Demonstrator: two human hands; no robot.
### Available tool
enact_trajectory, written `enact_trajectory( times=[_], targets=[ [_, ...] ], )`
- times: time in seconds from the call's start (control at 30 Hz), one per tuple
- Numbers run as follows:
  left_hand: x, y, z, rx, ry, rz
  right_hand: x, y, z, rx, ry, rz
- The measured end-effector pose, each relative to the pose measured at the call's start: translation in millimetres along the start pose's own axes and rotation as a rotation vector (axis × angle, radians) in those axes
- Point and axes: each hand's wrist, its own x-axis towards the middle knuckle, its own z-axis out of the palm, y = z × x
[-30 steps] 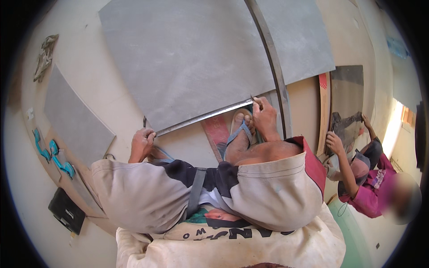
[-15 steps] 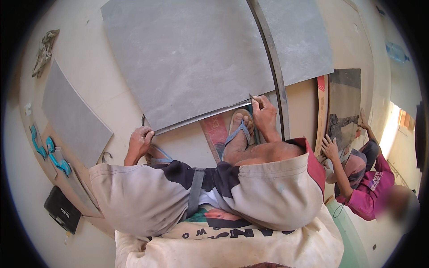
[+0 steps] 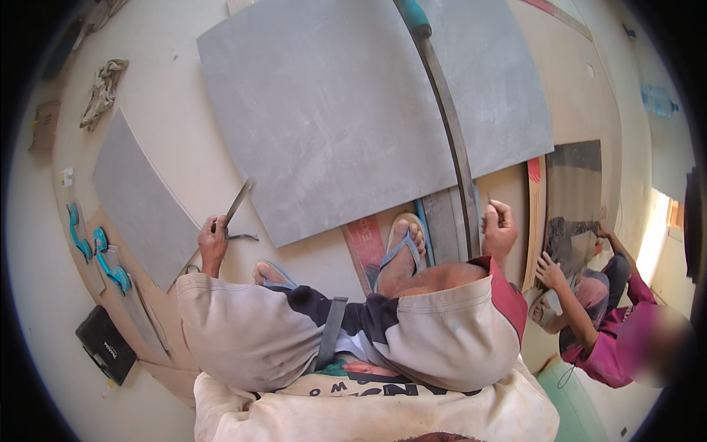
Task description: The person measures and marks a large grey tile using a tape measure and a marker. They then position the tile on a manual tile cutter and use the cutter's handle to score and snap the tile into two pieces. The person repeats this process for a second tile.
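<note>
I squat at the near edge of a large grey tile [image 3: 346, 118] lying on the pale floor. My left hand [image 3: 213, 241] grips the end of a thin metal straightedge [image 3: 239, 202] that points up and away over the tile's near left corner. My right hand [image 3: 499, 230] is closed around a small thin stick, perhaps a pencil, just right of a long dark cutter rail [image 3: 451, 140] that crosses the tile. My feet in blue sandals [image 3: 401, 243] rest between the hands, the right one on a red board.
A smaller grey tile [image 3: 140, 202] lies at the left beside blue suction handles [image 3: 96, 247] and a black case [image 3: 107, 342]. A rag [image 3: 103, 88] lies far left. At the right a person in a pink top [image 3: 604, 331] touches a dark tile [image 3: 571, 206].
The straightedge lay along the tile's near edge under both hands; now only my left hand holds it, swung upward. My right hand has let go and moved right of the rail.
</note>
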Motion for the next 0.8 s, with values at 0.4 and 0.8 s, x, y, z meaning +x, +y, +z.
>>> enact_trajectory(
  times=[0.4, 0.8],
  targets=[
    [77, 94, 16, 0.448, 0.086, 0.336, 70, 155, -60, -0.67, 0.042, 0.002],
    [186, 158, 94, 0.15, 0.224, -0.186, 154, 98, 43, 0.49, 0.283, 0.303]
  ],
)
